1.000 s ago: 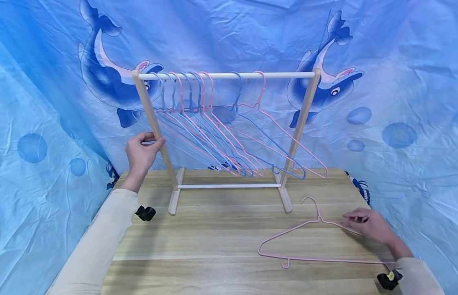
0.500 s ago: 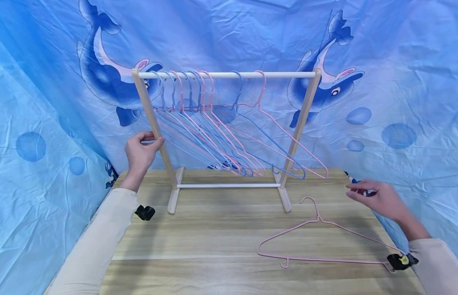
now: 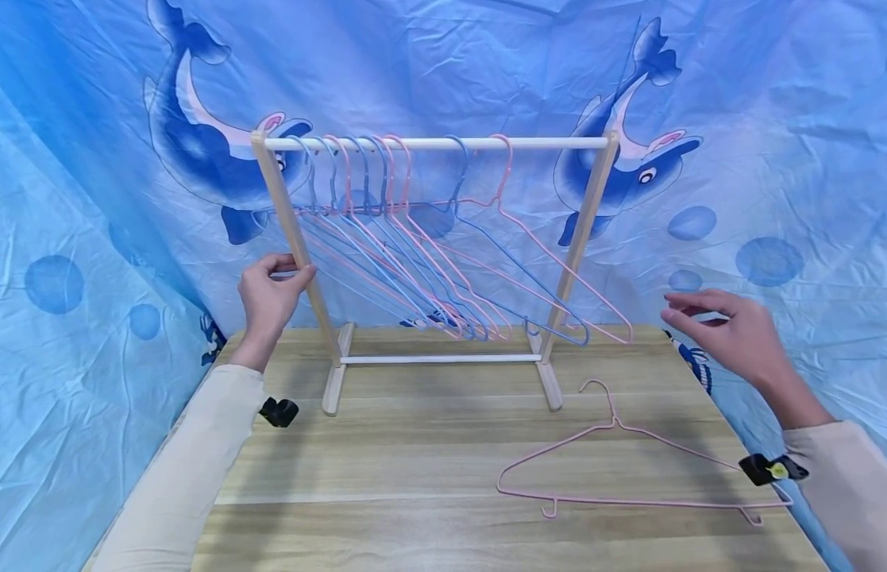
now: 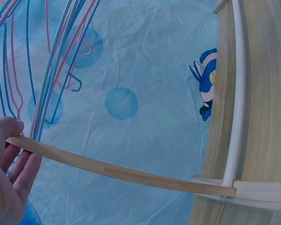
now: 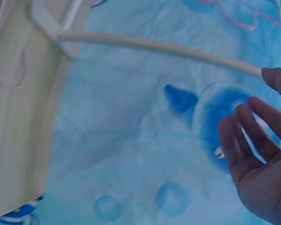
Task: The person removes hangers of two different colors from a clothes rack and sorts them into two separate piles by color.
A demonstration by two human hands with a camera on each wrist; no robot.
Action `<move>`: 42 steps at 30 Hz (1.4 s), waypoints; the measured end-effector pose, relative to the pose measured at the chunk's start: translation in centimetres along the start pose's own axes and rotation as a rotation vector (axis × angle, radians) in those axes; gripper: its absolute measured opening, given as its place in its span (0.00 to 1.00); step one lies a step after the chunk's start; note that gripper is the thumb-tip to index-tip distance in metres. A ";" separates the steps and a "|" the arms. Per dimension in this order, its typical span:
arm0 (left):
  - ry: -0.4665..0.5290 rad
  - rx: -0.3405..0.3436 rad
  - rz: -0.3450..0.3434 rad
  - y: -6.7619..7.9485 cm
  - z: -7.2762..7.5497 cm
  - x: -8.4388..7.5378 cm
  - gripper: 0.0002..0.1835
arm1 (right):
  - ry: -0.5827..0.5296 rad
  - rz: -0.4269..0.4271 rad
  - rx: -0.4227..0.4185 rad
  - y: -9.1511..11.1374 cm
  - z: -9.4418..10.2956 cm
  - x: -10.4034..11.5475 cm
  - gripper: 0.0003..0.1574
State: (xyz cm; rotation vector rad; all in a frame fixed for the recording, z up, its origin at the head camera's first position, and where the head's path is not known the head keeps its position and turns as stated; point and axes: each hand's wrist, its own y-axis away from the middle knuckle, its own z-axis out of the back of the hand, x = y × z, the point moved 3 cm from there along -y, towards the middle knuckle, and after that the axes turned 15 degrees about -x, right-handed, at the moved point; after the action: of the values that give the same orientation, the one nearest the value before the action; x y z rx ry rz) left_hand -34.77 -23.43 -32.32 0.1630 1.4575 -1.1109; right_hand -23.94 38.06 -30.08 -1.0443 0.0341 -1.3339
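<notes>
My left hand (image 3: 271,298) grips the left wooden post of a small clothes rack (image 3: 436,144), its thumb and fingers around the post in the left wrist view. Several pink and blue hangers hang from the rack's white bar, most bunched at the left. A blue hanger (image 3: 520,268) and a pink hanger (image 3: 564,268) hang apart farther right. Another pink hanger (image 3: 615,502) lies on the table at the front right, its hook toward the rack. In the air right of the rack, my right hand (image 3: 736,330) holds nothing, fingers loosely bent.
The wooden table (image 3: 386,492) carries the rack on two wooden feet (image 3: 333,389). Close behind hangs a blue curtain (image 3: 486,63) printed with dolphins, which also runs along both sides. A lower white rod (image 3: 441,359) joins the feet.
My right hand has risen away from the pink hanger on the table, up beside the rack's right side. The left hand keeps its grip on the post, and the hangers stay put.
</notes>
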 end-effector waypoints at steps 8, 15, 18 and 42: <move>-0.019 -0.001 0.014 -0.2 0.3 0.0 0.24 | -0.034 0.060 0.024 -2.8 -1.4 4.6 0.24; -0.022 -0.004 0.007 -0.3 0.2 0.1 0.23 | -0.034 0.158 0.000 -4.5 -3.1 7.4 0.24; -0.020 -0.001 0.005 -0.3 0.0 0.2 0.21 | -0.040 0.184 -0.009 -5.1 -3.7 8.3 0.24; -0.022 0.002 -0.002 -0.1 -0.1 0.2 0.21 | -0.113 0.152 0.045 -7.6 -9.1 11.8 0.28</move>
State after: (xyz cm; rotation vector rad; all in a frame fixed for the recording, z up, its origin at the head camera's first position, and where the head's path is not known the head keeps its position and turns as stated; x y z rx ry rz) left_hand -34.97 -23.49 -32.44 0.1499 1.4378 -1.1125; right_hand -31.30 24.22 -24.30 -1.0563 -0.0018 -1.1319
